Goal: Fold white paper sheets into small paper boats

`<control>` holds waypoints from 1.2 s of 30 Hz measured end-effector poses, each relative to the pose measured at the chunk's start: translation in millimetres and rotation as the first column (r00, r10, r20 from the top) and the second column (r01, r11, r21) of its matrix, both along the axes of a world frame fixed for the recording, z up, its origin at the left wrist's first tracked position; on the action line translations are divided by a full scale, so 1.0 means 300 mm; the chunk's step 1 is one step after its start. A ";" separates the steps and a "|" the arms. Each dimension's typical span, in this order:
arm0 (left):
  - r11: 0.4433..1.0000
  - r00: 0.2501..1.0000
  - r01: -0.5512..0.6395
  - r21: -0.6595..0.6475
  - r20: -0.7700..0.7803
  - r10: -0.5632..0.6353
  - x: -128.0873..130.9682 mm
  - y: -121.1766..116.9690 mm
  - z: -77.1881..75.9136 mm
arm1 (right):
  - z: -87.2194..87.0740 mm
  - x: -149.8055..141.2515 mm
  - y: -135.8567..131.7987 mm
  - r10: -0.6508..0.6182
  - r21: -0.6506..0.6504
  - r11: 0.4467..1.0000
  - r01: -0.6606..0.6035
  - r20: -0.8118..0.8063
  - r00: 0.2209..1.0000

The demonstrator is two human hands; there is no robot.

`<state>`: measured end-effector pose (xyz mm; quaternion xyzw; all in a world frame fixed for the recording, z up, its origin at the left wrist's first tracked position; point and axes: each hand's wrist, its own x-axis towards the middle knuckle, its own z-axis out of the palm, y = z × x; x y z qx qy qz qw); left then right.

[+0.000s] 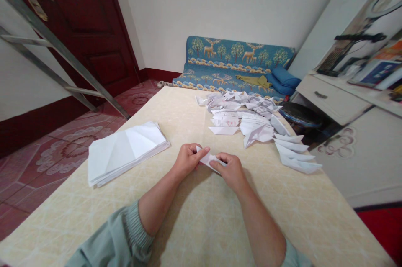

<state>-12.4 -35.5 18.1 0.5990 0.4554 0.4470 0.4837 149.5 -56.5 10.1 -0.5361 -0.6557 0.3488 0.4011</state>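
Observation:
Between my two hands is a small folded white paper [206, 159], held just above the table. My left hand [188, 159] pinches its left end with the thumb on top. The right end is gripped by my right hand [230, 169], thumb pressed near the middle of the fold; the fingers beneath are partly hidden. Beyond them lie many folded paper boats [224, 118], packed in overlapping rows, some with print on them. A separate row of white paper boats [297, 156] sits along the right edge. On the left rests a stack of creased white sheets [125, 152].
The table [194, 225] has a pale yellow patterned cover. Past its far edge stands a blue sofa [216, 72] with deer print. A metal ladder [63, 49] leans at the left by a dark red door [81, 11]. To the right are a black stool [300, 114] and a white desk [337, 95].

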 end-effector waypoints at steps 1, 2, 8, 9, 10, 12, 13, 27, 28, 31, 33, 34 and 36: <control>1.000 1.000 -0.029 -0.001 -0.011 0.029 -0.002 0.000 0.001 | -0.002 0.003 0.001 -0.017 -0.018 1.000 0.017 -0.006 1.000; 0.998 0.998 -0.062 0.002 -0.023 0.062 -0.004 0.000 0.003 | -0.002 0.007 0.002 -0.036 -0.034 0.999 0.036 -0.014 0.999; 0.979 0.979 -0.202 0.021 -0.004 0.202 -0.009 0.005 0.007 | 0.006 0.028 0.008 -0.105 -0.010 0.995 0.104 -0.099 0.990; 0.978 0.978 -0.209 0.014 0.017 0.209 -0.008 0.007 0.005 | 0.005 0.029 0.009 -0.115 -0.004 0.993 0.115 -0.126 0.985; 0.977 0.976 -0.214 0.005 0.041 0.214 -0.006 0.009 0.003 | 0.003 0.031 0.011 -0.130 -0.003 0.991 0.132 -0.158 0.979; 0.978 0.973 -0.208 -0.020 0.095 0.209 -0.002 0.012 -0.001 | -0.006 0.032 0.014 -0.172 -0.017 0.985 0.173 -0.228 0.958; 0.980 0.973 -0.194 -0.038 0.122 0.197 0.000 0.013 -0.003 | -0.011 0.033 0.016 -0.195 -0.025 0.980 0.196 -0.260 0.946; 0.983 0.984 0.165 -0.084 0.080 -0.159 0.005 -0.006 -0.003 | -0.002 0.049 0.018 -0.243 0.040 0.964 0.264 -0.281 0.928; 0.984 0.985 0.161 -0.073 0.068 -0.156 0.006 -0.007 -0.004 | -0.003 0.047 0.018 -0.246 0.036 0.962 0.269 -0.301 0.921; 0.994 0.994 0.099 -0.034 0.051 -0.098 0.012 -0.012 -0.002 | -0.002 0.026 0.016 -0.252 -0.020 0.961 0.276 -0.472 0.845; 0.999 0.996 0.050 -0.015 0.069 -0.048 0.019 -0.015 0.000 | 0.004 0.002 0.011 -0.229 -0.070 0.970 0.233 -0.593 0.772; 0.999 0.996 0.039 -0.011 0.081 -0.038 0.024 -0.016 0.001 | 0.007 -0.011 0.007 -0.214 -0.093 0.975 0.200 -0.618 0.756; 0.999 0.994 0.050 -0.015 0.101 -0.048 0.034 -0.019 0.002 | 0.013 -0.034 -0.002 -0.190 -0.140 0.981 0.132 -0.601 0.776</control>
